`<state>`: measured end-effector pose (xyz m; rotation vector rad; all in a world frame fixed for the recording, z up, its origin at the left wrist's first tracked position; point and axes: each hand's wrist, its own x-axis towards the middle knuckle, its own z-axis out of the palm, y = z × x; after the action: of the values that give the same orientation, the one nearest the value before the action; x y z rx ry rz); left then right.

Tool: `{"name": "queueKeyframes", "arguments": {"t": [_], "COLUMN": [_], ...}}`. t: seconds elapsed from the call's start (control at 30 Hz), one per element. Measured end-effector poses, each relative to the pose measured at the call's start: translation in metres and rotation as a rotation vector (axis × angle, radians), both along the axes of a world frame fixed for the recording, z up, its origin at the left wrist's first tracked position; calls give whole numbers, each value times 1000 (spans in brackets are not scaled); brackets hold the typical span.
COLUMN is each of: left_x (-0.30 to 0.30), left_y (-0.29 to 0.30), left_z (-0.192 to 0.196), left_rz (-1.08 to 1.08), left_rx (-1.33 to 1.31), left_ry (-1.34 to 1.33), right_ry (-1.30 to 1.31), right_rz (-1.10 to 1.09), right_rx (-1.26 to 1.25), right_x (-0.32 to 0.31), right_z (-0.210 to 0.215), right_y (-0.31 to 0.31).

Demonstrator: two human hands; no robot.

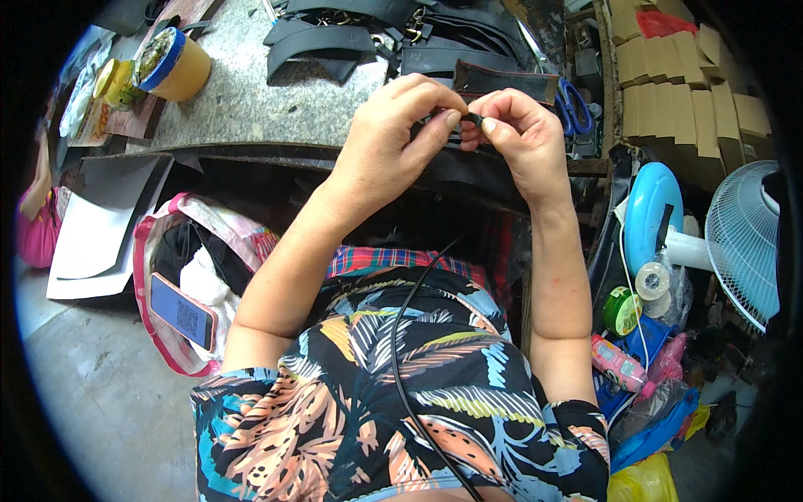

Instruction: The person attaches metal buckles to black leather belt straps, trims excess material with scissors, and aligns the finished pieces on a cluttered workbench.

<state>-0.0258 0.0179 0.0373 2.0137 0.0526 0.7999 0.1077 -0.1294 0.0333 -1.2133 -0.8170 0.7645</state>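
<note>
Over the near edge of the worktable point(251, 117), my left hand point(393, 138) and my right hand point(531, 146) meet, fingertips pinched together. Between them is a small black piece point(474, 119), mostly covered by the fingers; its exact kind cannot be made out. Just beyond my hands lies a dark flat strip point(506, 82) with a reddish edge. Farther back, several black leather-like straps point(322, 50) with metal fittings are heaped on the table. Blue-handled scissors point(574, 109) rest to the right of my right hand.
At the table's left stand an orange tub point(186, 74) with a blue rim and a yellow-lidded jar point(124, 90). Below sits a bag point(188, 205) holding a phone point(182, 311). To the right are a fan point(744, 238), stacked cardboard pieces point(669, 88) and a pink bottle point(621, 366).
</note>
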Motion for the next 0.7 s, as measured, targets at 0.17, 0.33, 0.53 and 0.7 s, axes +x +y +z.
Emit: {"name": "queueKeyframes", "arguments": {"t": [0.17,0.33,0.53,0.7], "left_x": [3,5,8,9], "left_y": [4,6,7,5], "left_z": [6,5,3,1], "left_rz": [-20,-18,-44,-28], "left_rx": [154,73,9,5], "left_ry": [92,181,178,140], "right_ry": [-114,-675,-620,-1052], "right_rz": [-51,-268,-167,-299], "right_rx": [-34,-100,-257,-157], "right_x": [-3,-7,-5,-11], "right_z": [0,8,17,11], "right_y": [1,1,1,8]}}
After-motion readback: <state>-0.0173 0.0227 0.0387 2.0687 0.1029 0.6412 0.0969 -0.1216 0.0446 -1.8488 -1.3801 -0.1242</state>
